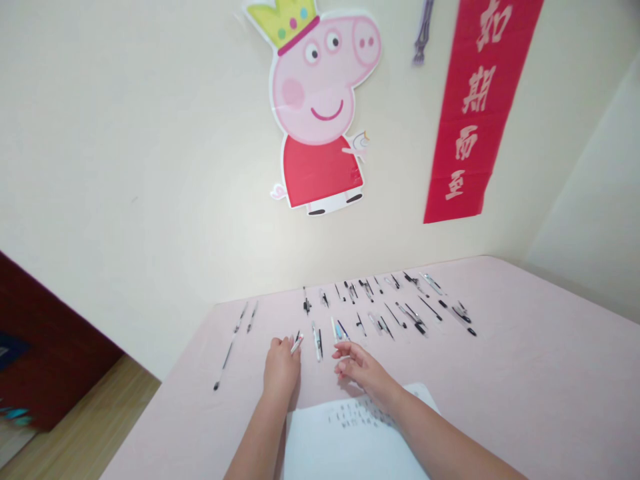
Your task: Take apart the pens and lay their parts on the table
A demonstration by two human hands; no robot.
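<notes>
My left hand [283,365] is closed around a white pen piece [297,344], with a thin dark piece sticking up beside it. My right hand [356,365] hovers over the pink table with fingers bent and apart, and nothing shows between them. Just beyond its fingertips lie a white pen part and a blue pen part [339,330]. Between my hands a white pen [316,341] lies beside a dark refill [321,343]. Under my right wrist is an open white sheet or notebook [345,447] with rows of dark marks.
Several pens and pen parts [410,319] lie in rows across the back of the pink table [530,373]. At the left are two short clear pens and a long thin pen [227,360]. Behind stands a wall with a cartoon pig cutout [323,167] and a red banner [465,133].
</notes>
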